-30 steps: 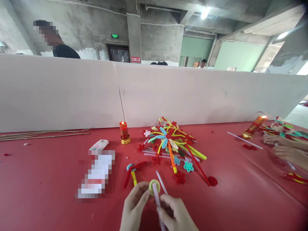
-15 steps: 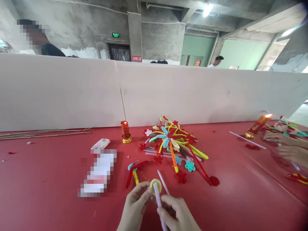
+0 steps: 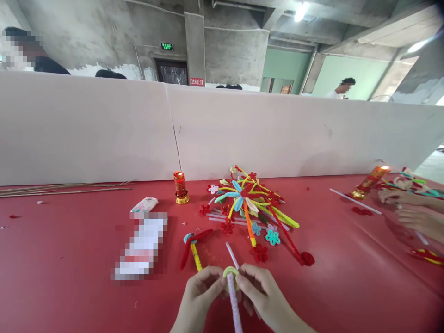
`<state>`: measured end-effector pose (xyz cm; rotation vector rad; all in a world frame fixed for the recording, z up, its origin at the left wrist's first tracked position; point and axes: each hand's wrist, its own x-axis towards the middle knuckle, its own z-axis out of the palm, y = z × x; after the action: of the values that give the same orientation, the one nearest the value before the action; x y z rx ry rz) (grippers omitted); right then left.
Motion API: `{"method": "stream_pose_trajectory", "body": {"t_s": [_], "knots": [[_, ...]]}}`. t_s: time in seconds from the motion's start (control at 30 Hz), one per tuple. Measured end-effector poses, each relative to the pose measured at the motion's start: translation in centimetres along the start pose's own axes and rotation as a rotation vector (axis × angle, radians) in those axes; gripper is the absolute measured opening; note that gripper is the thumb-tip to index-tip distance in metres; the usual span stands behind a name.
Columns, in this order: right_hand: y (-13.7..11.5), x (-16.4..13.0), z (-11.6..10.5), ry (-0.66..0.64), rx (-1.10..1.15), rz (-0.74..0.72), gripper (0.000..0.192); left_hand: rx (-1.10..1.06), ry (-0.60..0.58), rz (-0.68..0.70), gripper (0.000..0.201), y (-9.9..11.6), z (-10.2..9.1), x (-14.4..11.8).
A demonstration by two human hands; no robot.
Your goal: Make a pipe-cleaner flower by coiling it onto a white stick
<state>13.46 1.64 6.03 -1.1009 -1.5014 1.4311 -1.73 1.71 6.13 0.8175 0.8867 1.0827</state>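
Between my two hands is a pale yellow-green coiled disc, with a lilac fuzzy pipe-cleaner stem running from it down toward me. My left hand pinches the disc's left edge. On the opposite edge, the thumb and fingers of my right hand are closed. A clear plastic stick lies just beyond the disc. Left of it rests a red, blue and yellow pipe-cleaner piece. Farther back is a pile of colourful pipe-cleaner flowers.
A lit red candle stands behind, near the white partition. Blurred white packaging and thin sticks lie left. At the right, another person's hands work beside a tilted lit candle.
My right hand has moved up from the lilac stem to the right edge of the disc. The disc has shifted slightly right and down; my left hand still holds it.
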Motion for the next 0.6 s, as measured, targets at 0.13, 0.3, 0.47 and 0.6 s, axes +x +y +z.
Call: {"method": "stream_pose_trajectory", "body": {"t_s": [0.13,0.3,0.47,0.6], "knots": [[0.26,0.03,0.11,-0.003,0.005,0.03,0.034,0.067,-0.02,0.021,0.014,-0.34,-0.23,0.04],[0.46,0.08,0.15,0.01,-0.002,0.036,0.036,0.105,-0.04,0.015,0.017,-0.05,-0.15,-0.05],[0.49,0.14,0.44,-0.002,-0.02,0.051,0.038,0.138,-0.04,0.004,0.019,0.06,-0.14,-0.16],[0.22,-0.04,0.64,-0.002,-0.045,0.026,0.036,0.181,-0.012,0.037,0.02,0.06,-0.27,-0.23]]}}
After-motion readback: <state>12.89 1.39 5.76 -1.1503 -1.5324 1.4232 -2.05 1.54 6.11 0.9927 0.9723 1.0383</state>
